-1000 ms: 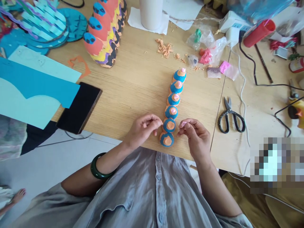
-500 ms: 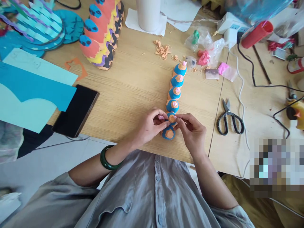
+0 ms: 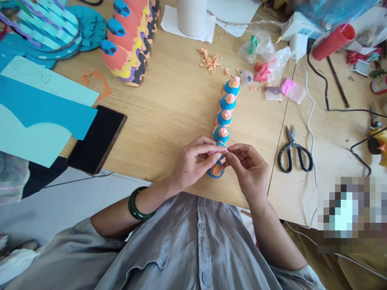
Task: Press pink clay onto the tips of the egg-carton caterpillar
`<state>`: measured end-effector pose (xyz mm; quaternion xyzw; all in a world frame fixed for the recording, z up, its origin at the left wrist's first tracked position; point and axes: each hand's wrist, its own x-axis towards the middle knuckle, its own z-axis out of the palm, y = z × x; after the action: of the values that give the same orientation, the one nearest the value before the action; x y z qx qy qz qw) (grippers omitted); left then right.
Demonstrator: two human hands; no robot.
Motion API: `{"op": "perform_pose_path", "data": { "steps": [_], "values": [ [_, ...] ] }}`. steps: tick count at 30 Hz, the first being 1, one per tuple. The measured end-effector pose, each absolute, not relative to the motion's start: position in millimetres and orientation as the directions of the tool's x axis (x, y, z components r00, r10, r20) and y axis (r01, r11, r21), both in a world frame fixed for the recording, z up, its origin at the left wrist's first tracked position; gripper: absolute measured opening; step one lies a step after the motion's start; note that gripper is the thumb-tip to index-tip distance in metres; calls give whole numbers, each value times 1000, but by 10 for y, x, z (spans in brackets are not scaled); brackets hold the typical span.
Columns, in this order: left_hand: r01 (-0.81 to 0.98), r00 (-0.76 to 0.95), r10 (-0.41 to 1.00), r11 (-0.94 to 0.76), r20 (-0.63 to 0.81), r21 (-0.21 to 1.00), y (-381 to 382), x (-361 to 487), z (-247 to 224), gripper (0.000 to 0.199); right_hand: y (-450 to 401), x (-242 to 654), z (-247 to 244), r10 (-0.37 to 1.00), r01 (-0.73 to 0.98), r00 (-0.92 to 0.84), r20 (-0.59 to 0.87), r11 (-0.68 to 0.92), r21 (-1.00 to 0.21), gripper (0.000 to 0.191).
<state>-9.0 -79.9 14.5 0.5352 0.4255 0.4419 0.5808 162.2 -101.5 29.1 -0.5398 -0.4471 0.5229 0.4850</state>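
Note:
A row of blue-and-orange clay domes (image 3: 227,102) lies on the table, the upper ones topped with small pink bits. The nearest dome (image 3: 215,170) has an orange patch and no pink on top. Over the lower end of the row, my left hand (image 3: 195,161) is closed in a pinch on a bit of pink clay (image 3: 211,153), mostly hidden by the fingers. My right hand (image 3: 249,167) is closed too, its thumb and fingertip meeting the left fingertips at a tiny pink piece. The domes beneath are partly covered by both hands.
Black-handled scissors (image 3: 294,151) lie to the right. Orange shavings (image 3: 209,61) and plastic-wrapped clay (image 3: 263,72) are farther back. A phone (image 3: 96,139) and blue sheets (image 3: 45,108) are at left, behind them a painted orange model (image 3: 130,48). Cables (image 3: 325,90) cross the right side.
My fingertips have come off the dome and together just above it, my left hand's reaching right to meet the right hand's. The row of domes stays in place.

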Motion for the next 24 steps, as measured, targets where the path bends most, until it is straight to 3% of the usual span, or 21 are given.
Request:
{"op": "perform_pose_path", "data": {
  "steps": [3, 6, 11, 13, 18, 24],
  "values": [
    [-82, 266, 963, 69, -45, 994, -814, -92, 172, 18, -1064, 1626, 274, 999, -5, 35, -32, -32, -999, 17],
    [-167, 326, 935, 206, -143, 964, -820, -101, 206, 24, -1098, 1636, 254, 997, 49, 25, 69, 68, -997, 15],
    [-419, 405, 841, 520, -359, 744, -825, -103, 222, 35, -1093, 1651, 279, 990, 72, 132, 58, 49, -996, 5],
    [-462, 391, 838, 536, -380, 707, -832, -99, 211, 32, -1088, 1654, 300, 988, 65, 140, 60, 51, -997, 6],
    [-425, 351, 862, 495, -366, 758, -861, -90, 217, 38, -1111, 1632, 327, 993, 77, 106, 50, 42, -996, 6],
    [-343, 330, 866, 481, -376, 807, -882, -81, 304, 36, -1142, 1620, 305, 983, 239, 92, 159, 134, -962, 14]
  ]
}}
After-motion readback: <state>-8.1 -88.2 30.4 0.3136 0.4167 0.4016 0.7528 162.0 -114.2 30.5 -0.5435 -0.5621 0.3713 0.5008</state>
